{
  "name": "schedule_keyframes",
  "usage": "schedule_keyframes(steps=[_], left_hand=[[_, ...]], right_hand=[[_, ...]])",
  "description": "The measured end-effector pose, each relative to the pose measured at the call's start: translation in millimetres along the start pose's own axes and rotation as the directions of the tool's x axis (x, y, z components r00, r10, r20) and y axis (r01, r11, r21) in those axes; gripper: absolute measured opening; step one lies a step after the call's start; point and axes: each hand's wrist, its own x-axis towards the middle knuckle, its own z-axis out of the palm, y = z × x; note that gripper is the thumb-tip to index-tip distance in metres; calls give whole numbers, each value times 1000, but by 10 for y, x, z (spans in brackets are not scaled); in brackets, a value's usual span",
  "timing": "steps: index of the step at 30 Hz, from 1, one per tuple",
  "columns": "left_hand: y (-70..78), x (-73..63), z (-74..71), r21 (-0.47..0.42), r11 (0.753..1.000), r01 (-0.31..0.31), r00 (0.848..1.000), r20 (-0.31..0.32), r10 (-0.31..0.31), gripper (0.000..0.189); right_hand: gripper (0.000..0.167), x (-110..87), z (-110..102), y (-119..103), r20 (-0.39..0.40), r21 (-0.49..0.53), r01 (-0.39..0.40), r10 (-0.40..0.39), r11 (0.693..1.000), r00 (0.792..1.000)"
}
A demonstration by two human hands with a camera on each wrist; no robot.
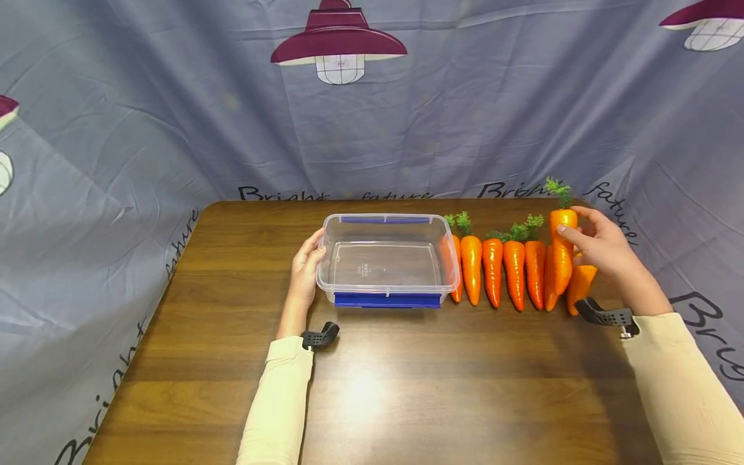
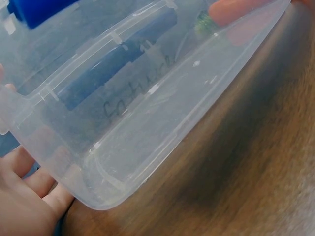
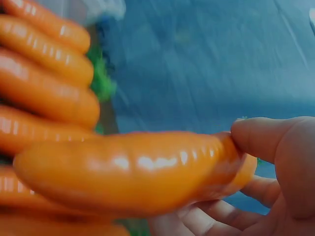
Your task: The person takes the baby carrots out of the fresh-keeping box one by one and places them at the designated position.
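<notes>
In the head view, my left hand point(image 1: 304, 268) holds the left end of a clear plastic container point(image 1: 386, 289) with blue side clips. Through its wall in the left wrist view, nothing shows inside the container point(image 2: 133, 147); parts of the fingers point(image 2: 37, 182) lie behind the wall. At the right, my right hand point(image 1: 604, 245) grips a glossy orange carrot point(image 1: 562, 258) near its leafy top, thumb on one side and fingers on the other. The right wrist view has this carrot point(image 3: 133, 172) raised above the others, its tip pointing away from the hand.
Several carrots point(image 1: 514, 274) lie in a row on the wooden table point(image 1: 407, 400), right of the container, tips toward me. One carrot point(image 1: 581, 287) is partly under the right hand. A grey-blue printed curtain point(image 1: 465, 129) closes off the back and sides.
</notes>
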Motion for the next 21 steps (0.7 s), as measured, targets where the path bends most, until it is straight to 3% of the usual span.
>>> schedule_keyframes(steps=[6,12,21], left_hand=[[17,-11,-23,-3,1000,0,1000,-2,0,49],[26,-36,-34,2,1000,2,1000,-15,-2,49],[52,-36,8,16,1000,11,1000,-10,-11,50]], right_hand=[[77,-65,-276,461,-27,-39,-64,63,997,998],[84,-98,-420,859,7,50,-187,187,981,982],[83,-59,-410,1102,-20,8,-252,252,968,968]])
